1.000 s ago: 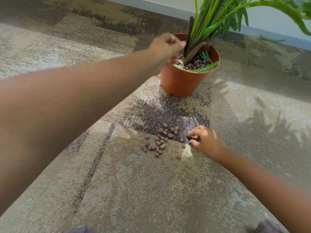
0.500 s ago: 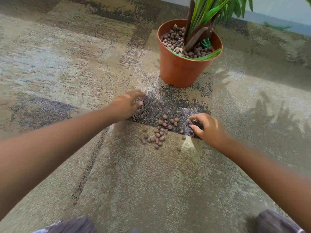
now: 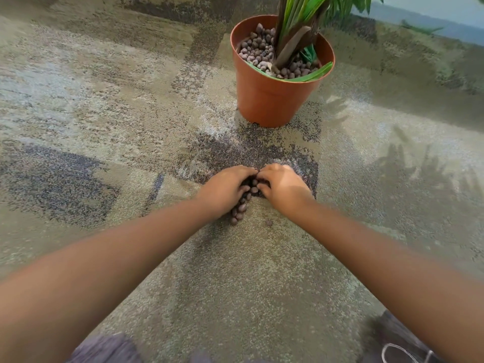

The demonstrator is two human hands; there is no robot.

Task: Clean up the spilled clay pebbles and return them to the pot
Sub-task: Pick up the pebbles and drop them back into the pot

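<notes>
Brown clay pebbles (image 3: pixel 242 205) lie bunched in a small pile on the carpet, squeezed between my two hands. My left hand (image 3: pixel 225 188) cups the pile from the left with curled fingers. From the right, my right hand (image 3: pixel 284 186) presses against it, and the fingertips of both hands meet at the far side. One stray pebble (image 3: pixel 269 222) lies apart, just in front of the pile. The orange pot (image 3: pixel 264 100) stands upright beyond the hands, with more pebbles and a green plant (image 3: pixel 296 24) in it.
Mottled beige and dark carpet (image 3: pixel 104 113) covers the floor all around. A pale wall base (image 3: pixel 429 19) runs along the far right. Plant shadows fall on the carpet at right. My knees (image 3: pixel 104 349) show at the bottom edge.
My left hand came down from the pot to the carpet and swept in from the left. Both hands have closed together, pushing the scattered pebbles into one pile.
</notes>
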